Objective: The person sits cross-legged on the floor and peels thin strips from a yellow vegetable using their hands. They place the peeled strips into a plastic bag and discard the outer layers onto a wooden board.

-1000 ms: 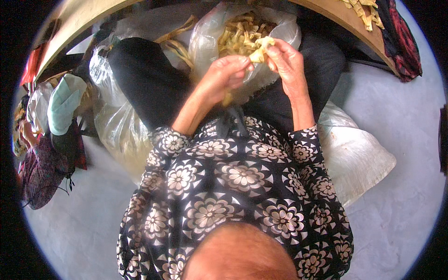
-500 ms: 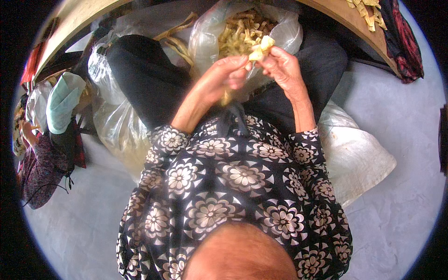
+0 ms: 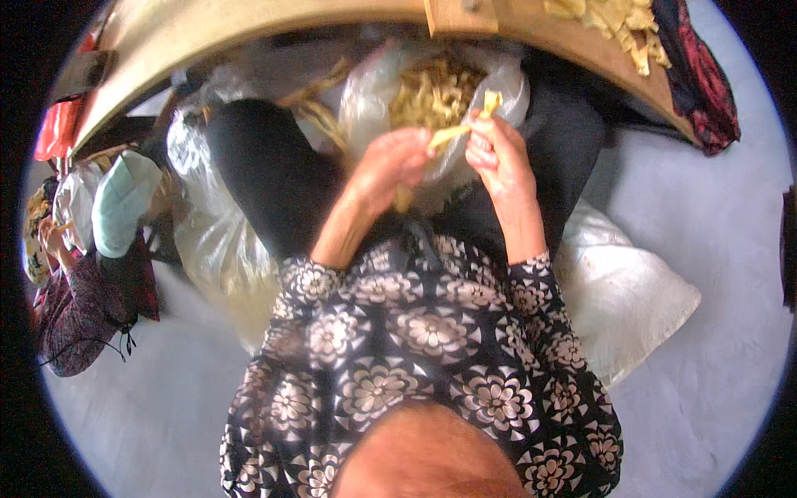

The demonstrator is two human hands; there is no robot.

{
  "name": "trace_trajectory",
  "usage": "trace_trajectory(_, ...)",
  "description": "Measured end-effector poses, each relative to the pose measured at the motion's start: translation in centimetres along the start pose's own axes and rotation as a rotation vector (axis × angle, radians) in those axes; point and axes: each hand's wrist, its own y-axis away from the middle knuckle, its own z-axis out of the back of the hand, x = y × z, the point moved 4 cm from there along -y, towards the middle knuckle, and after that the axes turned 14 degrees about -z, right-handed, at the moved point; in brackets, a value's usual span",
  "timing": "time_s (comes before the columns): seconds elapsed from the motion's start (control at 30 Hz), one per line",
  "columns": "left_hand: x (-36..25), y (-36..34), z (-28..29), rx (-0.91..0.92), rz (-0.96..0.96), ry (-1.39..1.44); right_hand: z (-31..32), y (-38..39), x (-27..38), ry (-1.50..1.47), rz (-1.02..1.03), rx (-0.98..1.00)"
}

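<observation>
A flat, pale yellow strip point(image 3: 450, 134), perhaps dried plant fibre, runs between my two hands. The fingertips of my left hand point(image 3: 390, 168) pinch its left end; this hand is a little blurred. In my right hand point(image 3: 501, 158), fingers closed, is the other end, and a folded yellow piece point(image 3: 491, 101) sticks up above the thumb. Whether that piece and the strip are one cannot be told. Just beyond both hands, a clear plastic bag point(image 3: 362, 101) stands between my legs, its mouth spread around many folded yellow-brown pieces point(image 3: 438, 90).
A curved wooden bench top point(image 3: 274, 23) spans the far side, with a small board point(image 3: 461, 17) and a heap of yellow pieces point(image 3: 618, 25) on it. Clear plastic point(image 3: 216, 241) lies left of my leg, a whitish sack point(image 3: 631, 290) right. Another person's sleeve point(image 3: 83, 311) shows far left.
My hands have drawn farther apart, and the strip now shows stretched between them. The folded yellow piece is now above my right hand. More of the bench is in view.
</observation>
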Motion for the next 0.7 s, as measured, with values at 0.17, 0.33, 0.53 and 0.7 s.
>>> trace_trajectory(0.17, -7.4, -2.4, -0.5, 0.183, -0.329, -0.651, -4.1, -0.2, 6.3, 0.242, 0.284, -0.021)
trace_trajectory(0.33, -16.7, -5.7, -4.6, 0.137, -0.904, -1.066, -8.3, -1.4, 13.3, 0.317, 0.641, 0.054)
trace_trajectory(0.53, -15.0, -7.8, -3.2, 0.012, -1.024, -1.064, -6.6, -3.3, 12.8, 0.341, 0.702, -0.182)
trace_trajectory(0.7, -12.4, -4.3, -1.7, 0.017, -0.724, -0.811, -4.7, 0.7, 8.2, 0.355, 0.570, -0.118)
